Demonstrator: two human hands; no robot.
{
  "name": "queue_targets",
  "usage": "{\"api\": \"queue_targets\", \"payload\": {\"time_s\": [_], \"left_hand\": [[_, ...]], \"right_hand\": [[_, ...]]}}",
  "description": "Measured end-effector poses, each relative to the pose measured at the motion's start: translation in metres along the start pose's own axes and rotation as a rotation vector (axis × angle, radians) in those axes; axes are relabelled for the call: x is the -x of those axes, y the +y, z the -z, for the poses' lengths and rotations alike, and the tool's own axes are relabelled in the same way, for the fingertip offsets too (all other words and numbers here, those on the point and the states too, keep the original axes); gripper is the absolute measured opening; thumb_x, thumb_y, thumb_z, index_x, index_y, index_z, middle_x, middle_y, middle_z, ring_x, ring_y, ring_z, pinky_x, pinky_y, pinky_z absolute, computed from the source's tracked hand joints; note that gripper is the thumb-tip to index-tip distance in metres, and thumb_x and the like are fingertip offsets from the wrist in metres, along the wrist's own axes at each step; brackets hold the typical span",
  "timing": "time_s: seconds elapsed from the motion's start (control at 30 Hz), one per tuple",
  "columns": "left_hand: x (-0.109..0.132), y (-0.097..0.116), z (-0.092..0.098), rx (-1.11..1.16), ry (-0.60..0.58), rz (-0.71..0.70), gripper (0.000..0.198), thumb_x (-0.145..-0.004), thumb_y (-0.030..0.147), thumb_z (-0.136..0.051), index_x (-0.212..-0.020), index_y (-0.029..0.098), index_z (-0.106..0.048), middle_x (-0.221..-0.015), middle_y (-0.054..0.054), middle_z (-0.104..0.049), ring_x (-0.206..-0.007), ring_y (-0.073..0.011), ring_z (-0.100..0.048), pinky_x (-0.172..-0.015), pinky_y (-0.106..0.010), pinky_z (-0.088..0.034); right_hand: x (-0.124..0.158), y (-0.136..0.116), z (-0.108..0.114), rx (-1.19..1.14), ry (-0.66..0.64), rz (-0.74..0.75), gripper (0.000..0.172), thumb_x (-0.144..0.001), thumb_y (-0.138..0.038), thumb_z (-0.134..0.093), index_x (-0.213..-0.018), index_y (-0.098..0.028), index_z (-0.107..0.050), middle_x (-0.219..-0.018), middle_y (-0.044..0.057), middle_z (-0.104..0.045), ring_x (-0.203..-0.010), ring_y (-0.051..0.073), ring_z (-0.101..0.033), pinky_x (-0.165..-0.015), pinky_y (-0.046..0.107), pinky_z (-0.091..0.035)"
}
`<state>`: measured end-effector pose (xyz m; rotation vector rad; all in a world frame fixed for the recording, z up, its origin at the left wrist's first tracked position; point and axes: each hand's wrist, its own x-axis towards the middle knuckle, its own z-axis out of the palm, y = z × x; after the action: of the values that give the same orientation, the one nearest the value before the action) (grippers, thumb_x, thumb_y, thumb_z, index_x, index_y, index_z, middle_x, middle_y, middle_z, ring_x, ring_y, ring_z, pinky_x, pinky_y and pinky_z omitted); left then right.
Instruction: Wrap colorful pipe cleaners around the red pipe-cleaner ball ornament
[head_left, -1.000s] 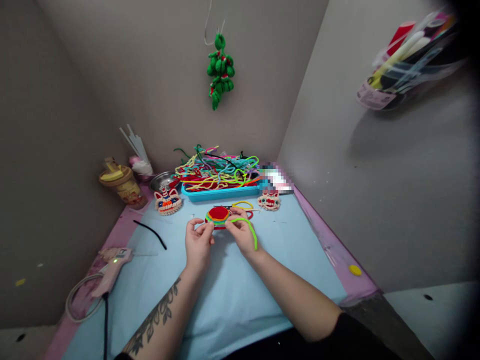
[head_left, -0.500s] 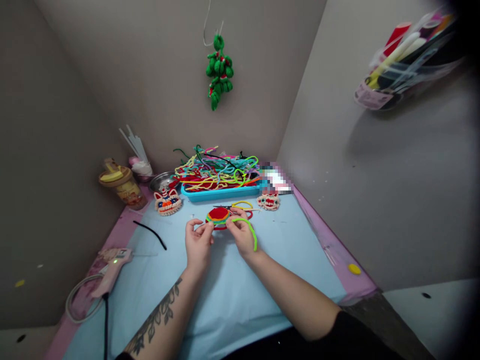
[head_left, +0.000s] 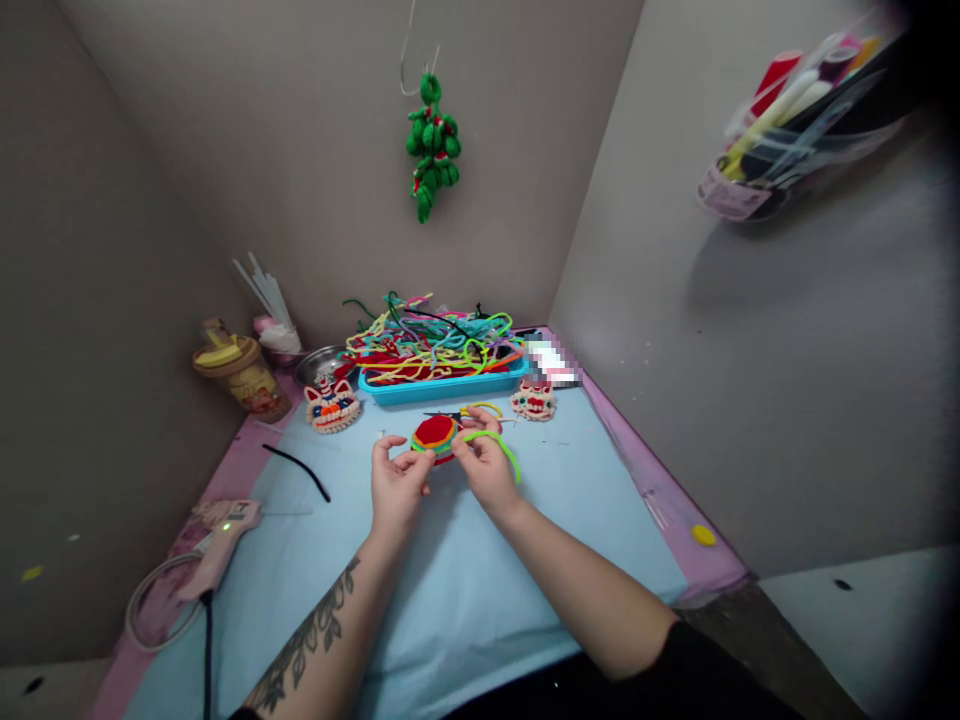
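Between my hands is a round piece (head_left: 435, 431) of coiled pipe cleaner, with a red top and orange, teal and green bands round its side. My left hand (head_left: 399, 487) pinches its near left edge between thumb and fingers. At its right side, my right hand (head_left: 486, 478) grips a bright lime-green pipe cleaner (head_left: 512, 458), whose free end curves over the back of the hand. The strip seems to run along the piece's side, though the fingers partly cover that spot. Just behind lie scissors (head_left: 486, 409) with a yellow handle loop, partly hidden by my right hand.
At the back, a blue tray (head_left: 442, 388) overflows with pipe cleaners. Lion-like faces (head_left: 332, 408) flank it. A pink glue gun (head_left: 225, 545) lies left beside a black pipe cleaner (head_left: 298, 470). A cup (head_left: 247, 378) and metal bowl (head_left: 319, 368) stand back left. A pen holder (head_left: 739, 195) hangs right.
The round piece has tilted slightly in my fingers and sits a little closer to my left hand. The lime-green strip's free end has swung up and right. The view has shifted slightly.
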<state>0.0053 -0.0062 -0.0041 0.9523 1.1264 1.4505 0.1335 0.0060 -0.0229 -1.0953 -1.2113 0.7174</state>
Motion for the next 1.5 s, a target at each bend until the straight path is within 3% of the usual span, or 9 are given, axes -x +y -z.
{"api": "queue_targets", "payload": {"time_s": [0.2,0.6,0.83,1.07,1.17,1.23,1.3,1.4,1.5], "left_hand": [[0.001,0.004,0.002,0.035,-0.040,0.096,0.060,-0.065,0.036,-0.076,-0.111,0.022,-0.039,-0.059,0.008,-0.060,-0.035,-0.0060,-0.047,-0.037,-0.014,-0.031],[-0.003,0.001,0.004,0.093,-0.041,0.141,0.066,-0.063,0.038,-0.078,-0.116,0.018,-0.045,-0.043,0.012,-0.047,-0.030,-0.0030,-0.036,-0.035,-0.012,-0.022],[-0.001,0.005,0.003,0.069,-0.094,0.182,0.086,-0.059,0.035,-0.081,-0.130,0.020,-0.037,-0.068,0.002,-0.066,-0.036,-0.0051,-0.049,-0.037,-0.014,-0.032],[-0.001,0.003,0.003,0.059,-0.071,0.145,0.084,-0.059,0.037,-0.081,-0.130,0.018,-0.039,-0.060,0.005,-0.063,-0.034,-0.0039,-0.045,-0.037,-0.014,-0.030],[-0.002,0.002,0.004,0.062,-0.058,0.135,0.083,-0.060,0.037,-0.080,-0.130,0.018,-0.040,-0.062,0.005,-0.063,-0.034,-0.0030,-0.043,-0.037,-0.014,-0.029],[-0.003,0.001,0.004,0.070,-0.042,0.119,0.080,-0.061,0.036,-0.080,-0.129,0.018,-0.041,-0.059,0.006,-0.062,-0.034,-0.0026,-0.041,-0.037,-0.014,-0.028],[-0.004,0.002,0.005,0.086,-0.013,0.104,0.077,-0.062,0.034,-0.079,-0.127,0.018,-0.042,-0.057,0.007,-0.060,-0.034,-0.0024,-0.041,-0.038,-0.014,-0.027],[-0.006,0.004,0.007,0.107,0.042,0.097,0.075,-0.060,0.032,-0.080,-0.124,0.017,-0.044,-0.061,0.005,-0.062,-0.035,-0.0019,-0.040,-0.038,-0.014,-0.026],[-0.007,0.006,0.007,0.098,0.072,0.086,0.074,-0.060,0.032,-0.081,-0.122,0.017,-0.044,-0.063,0.004,-0.063,-0.035,-0.0016,-0.040,-0.038,-0.014,-0.027]], "right_hand": [[0.001,-0.002,0.002,0.004,-0.044,0.010,0.021,-0.080,-0.039,-0.062,-0.075,-0.021,-0.068,-0.128,0.008,-0.045,-0.112,0.022,-0.050,-0.102,0.038,-0.038],[0.002,0.010,-0.001,-0.043,-0.128,-0.038,0.017,-0.078,-0.038,-0.064,-0.075,-0.022,-0.070,-0.130,0.006,-0.046,-0.114,0.023,-0.050,-0.103,0.039,-0.038],[0.000,0.003,0.000,-0.057,-0.101,-0.069,0.023,-0.078,-0.042,-0.063,-0.071,-0.020,-0.068,-0.126,0.009,-0.051,-0.117,0.023,-0.050,-0.102,0.038,-0.038],[0.000,0.012,-0.003,-0.143,-0.106,-0.108,0.025,-0.081,-0.042,-0.059,-0.070,-0.022,-0.068,-0.110,0.008,-0.061,-0.113,0.023,-0.053,-0.099,0.039,-0.040],[0.000,0.015,-0.005,-0.200,-0.085,-0.140,0.023,-0.078,-0.042,-0.063,-0.071,-0.021,-0.068,-0.117,0.008,-0.060,-0.112,0.024,-0.054,-0.096,0.038,-0.042],[-0.001,0.015,-0.006,-0.274,-0.072,-0.214,0.024,-0.075,-0.044,-0.065,-0.075,-0.021,-0.068,-0.115,0.008,-0.061,-0.104,0.023,-0.057,-0.088,0.036,-0.046],[-0.005,0.016,-0.004,-0.398,-0.060,-0.339,0.027,-0.072,-0.047,-0.066,-0.080,-0.021,-0.067,-0.097,0.006,-0.066,-0.086,0.020,-0.061,-0.074,0.033,-0.049],[-0.015,0.017,0.004,-0.620,-0.042,-0.510,0.030,-0.069,-0.047,-0.068,-0.086,-0.022,-0.065,-0.063,-0.001,-0.058,-0.057,0.014,-0.053,-0.055,0.028,-0.045],[-0.027,0.020,0.016,-0.750,-0.001,-0.581,0.028,-0.065,-0.042,-0.072,-0.083,-0.023,-0.063,-0.054,-0.005,-0.051,-0.048,0.011,-0.047,-0.048,0.025,-0.041]]}}
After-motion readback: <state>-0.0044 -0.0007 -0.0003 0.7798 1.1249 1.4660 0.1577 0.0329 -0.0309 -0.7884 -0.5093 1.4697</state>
